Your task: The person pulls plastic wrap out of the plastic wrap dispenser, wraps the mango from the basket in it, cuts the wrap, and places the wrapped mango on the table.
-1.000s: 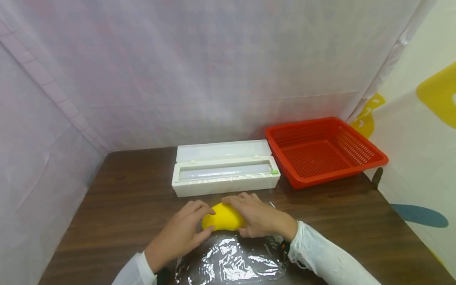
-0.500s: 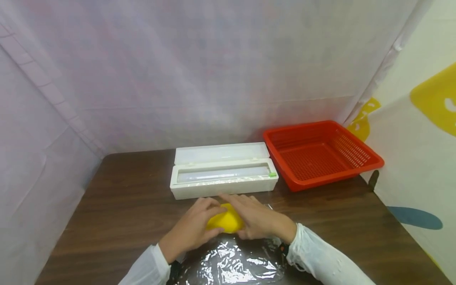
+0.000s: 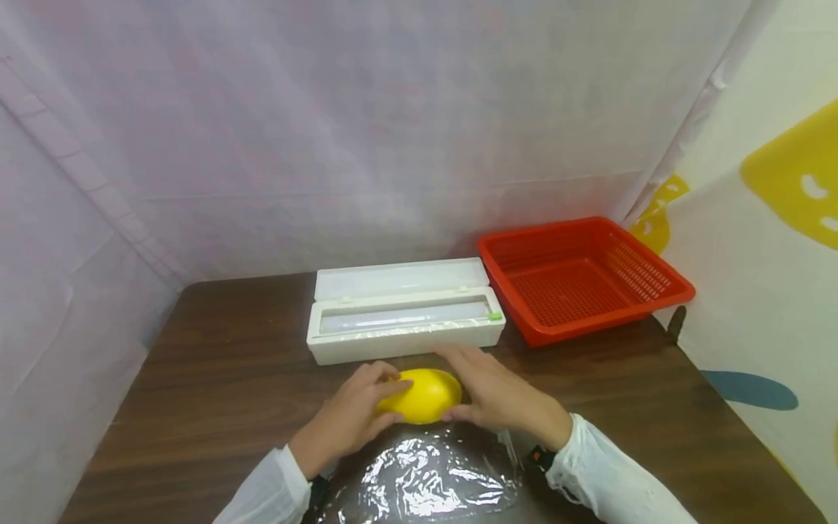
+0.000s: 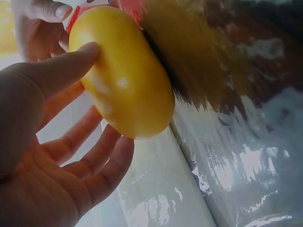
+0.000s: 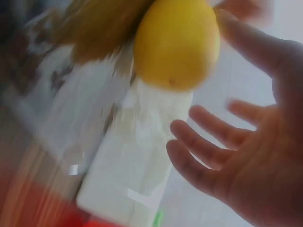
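A smooth, oblong yellow fruit [image 3: 428, 397] lies crosswise over the far part of a sheet of cling film [image 3: 425, 477]. My left hand [image 3: 353, 409] holds its left end, thumb on the near side and fingers round the far side, as the left wrist view shows on the fruit [image 4: 130, 85]. At the other end, my right hand [image 3: 507, 397] is spread with its fingers loosely bent. In the right wrist view its thumb tip is right at the fruit [image 5: 177, 47], while the other fingers of this hand [image 5: 251, 156] stand away from it.
Behind the hands sits a white cling film dispenser [image 3: 406, 345], lid raised, a roll [image 3: 402, 318] inside and a green slider [image 3: 495, 316] at its right end. A red plastic basket [image 3: 609, 317] stands to its right. Cloth walls [image 3: 393, 145] enclose the brown table [image 3: 229, 378].
My left hand has moved right and closed further round the fruit's left end. My right hand has loosened and drawn off to the right, uncovering the fruit's right end.
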Tool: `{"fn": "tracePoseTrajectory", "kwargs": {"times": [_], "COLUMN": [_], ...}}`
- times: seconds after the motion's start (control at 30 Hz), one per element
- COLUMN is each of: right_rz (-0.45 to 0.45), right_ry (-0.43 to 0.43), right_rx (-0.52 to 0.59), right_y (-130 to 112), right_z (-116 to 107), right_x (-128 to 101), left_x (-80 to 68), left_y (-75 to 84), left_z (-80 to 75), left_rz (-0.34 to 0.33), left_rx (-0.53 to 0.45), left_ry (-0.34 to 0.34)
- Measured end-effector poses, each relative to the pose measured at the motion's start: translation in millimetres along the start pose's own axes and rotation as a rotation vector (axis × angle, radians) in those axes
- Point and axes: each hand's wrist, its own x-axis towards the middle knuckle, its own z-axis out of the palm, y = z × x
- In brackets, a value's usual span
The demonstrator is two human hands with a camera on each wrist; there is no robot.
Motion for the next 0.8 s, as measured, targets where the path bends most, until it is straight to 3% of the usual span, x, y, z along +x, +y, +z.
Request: {"fn": "tracePoseTrajectory", "kwargs": {"times": [0.1,0.2,0.37,0.5,0.8], "right_rz": [0.003,-0.001,0.067,0.101,0.065], "right_ry": [0.012,-0.057,-0.224,-0.300,-0.285], "right_rx": [-0.068,-0.085,0.031,0.080,0.029], "right_y": [8.9,17.3,20.0,15.9,12.3], "right_z": [-6.3,-10.0,-13.2,-7.8,7.4], "right_x": [-16.4,-34.0,-57.9,-68.8,-69.8], "left_x": [-0.5,-0.7,-0.1,0.2,1.0], "left_y": [-0.5,-1.2,-2.2,-2.3,-1.0], "left_z": [0.1,1.1,1.6,1.1,1.0], "left_rz": [-0.021,-0.033,-0.027,-0.032,-0.045], "left_rx": [-0.009,-0.006,-0.003,0.002,-0.011], "left_ry": [-0.015,-0.026,-0.021,-0.019,-0.026]}}
